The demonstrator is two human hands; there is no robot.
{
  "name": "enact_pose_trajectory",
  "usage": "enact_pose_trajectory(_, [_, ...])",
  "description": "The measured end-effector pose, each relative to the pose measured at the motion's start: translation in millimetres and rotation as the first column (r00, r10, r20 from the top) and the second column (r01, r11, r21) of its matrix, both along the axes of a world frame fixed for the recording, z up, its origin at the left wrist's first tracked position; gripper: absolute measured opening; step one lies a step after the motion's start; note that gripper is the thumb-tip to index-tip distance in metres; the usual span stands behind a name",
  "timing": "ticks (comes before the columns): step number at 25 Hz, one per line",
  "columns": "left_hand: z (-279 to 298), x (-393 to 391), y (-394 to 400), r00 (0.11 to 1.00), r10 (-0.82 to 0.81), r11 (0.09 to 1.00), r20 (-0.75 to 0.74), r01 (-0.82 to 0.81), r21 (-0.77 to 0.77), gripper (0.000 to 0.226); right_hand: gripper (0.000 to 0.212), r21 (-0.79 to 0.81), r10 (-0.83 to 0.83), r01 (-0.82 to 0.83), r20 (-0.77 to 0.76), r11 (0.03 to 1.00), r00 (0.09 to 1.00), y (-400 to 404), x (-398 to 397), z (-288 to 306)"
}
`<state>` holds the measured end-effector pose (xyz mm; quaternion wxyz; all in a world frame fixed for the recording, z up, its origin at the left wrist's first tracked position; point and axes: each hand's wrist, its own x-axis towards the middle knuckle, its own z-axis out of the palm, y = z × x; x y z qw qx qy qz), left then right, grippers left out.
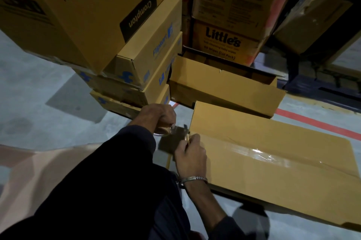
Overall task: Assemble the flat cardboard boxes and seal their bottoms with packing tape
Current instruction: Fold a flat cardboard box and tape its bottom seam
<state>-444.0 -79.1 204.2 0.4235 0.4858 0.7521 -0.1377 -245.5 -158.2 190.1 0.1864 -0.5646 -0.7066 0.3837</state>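
A long brown cardboard box (273, 171) lies in front of me, bottom flaps closed, with a glossy strip of clear packing tape (259, 154) running along its centre seam. My left hand (162, 115) grips a tape roll (164, 130) just off the box's left end. A stretch of tape runs from the roll to the box edge. My right hand (192, 156) pinches that tape at the box's left end, a metal bracelet on its wrist. Whether a cutter is held is unclear.
A stack of boxes, including Flipkart boxes (148, 63) and a Crompton ceiling fan box (88, 11), rises at the left. An open long carton (224, 87) lies behind the taped one. Little's cartons (224, 38) stand at the back. A red floor line (316, 122) runs at the right.
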Motion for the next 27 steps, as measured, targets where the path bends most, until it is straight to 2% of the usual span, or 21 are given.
enact_pose_trajectory(2, [5.3, 3.2, -2.6, 1.0, -0.02, 1.0, -0.017, 0.02, -0.002, 0.028, 0.011, -0.003, -0.102, 0.102, -0.033, 0.995, 0.994, 18.2, 3.5, 1.7])
enact_pose_trajectory(4, [6.3, 4.7, -4.9, 1.0, -0.025, 1.0, -0.009, 0.025, 0.004, 0.03, 0.02, 0.056, -0.144, 0.14, 0.069, 0.988, 0.987, 43.6, 4.3, 0.5])
enact_pose_trajectory(8, [4.9, 7.6, -2.9, 0.999, -0.04, 0.999, 0.009, 0.04, 0.022, 0.033, 0.046, 0.179, -0.146, 0.097, 0.284, 0.979, 0.948, 71.9, -1.3, -20.8])
enact_pose_trajectory(11, [0.1, 5.1, 0.3, 0.999, -0.04, 0.999, 0.02, 0.04, 0.02, 0.032, 0.056, 0.197, -0.12, 0.047, 0.374, 0.979, 0.92, 77.6, -5.9, -36.6])
enact_pose_trajectory(16, [-2.2, 1.2, -0.3, 0.998, 0.045, 0.998, 0.037, -0.047, 0.042, 0.027, 0.063, 0.104, -0.04, -0.003, 0.41, 0.995, 0.911, 80.2, -9.9, -35.2])
enact_pose_trajectory(23, [10.4, 6.1, -12.1, 0.995, 0.1, 0.991, 0.011, -0.1, 0.084, 0.025, 0.083, -0.025, 0.038, -0.03, 0.441, 0.999, 0.897, 79.4, -15.5, -29.3])
enact_pose_trajectory(27, [28.6, 13.6, -22.9, 0.985, 0.17, 0.974, -0.011, -0.167, 0.153, 0.019, 0.097, -0.142, 0.135, -0.089, 0.359, 0.986, 0.924, 80.6, -2.1, -17.7])
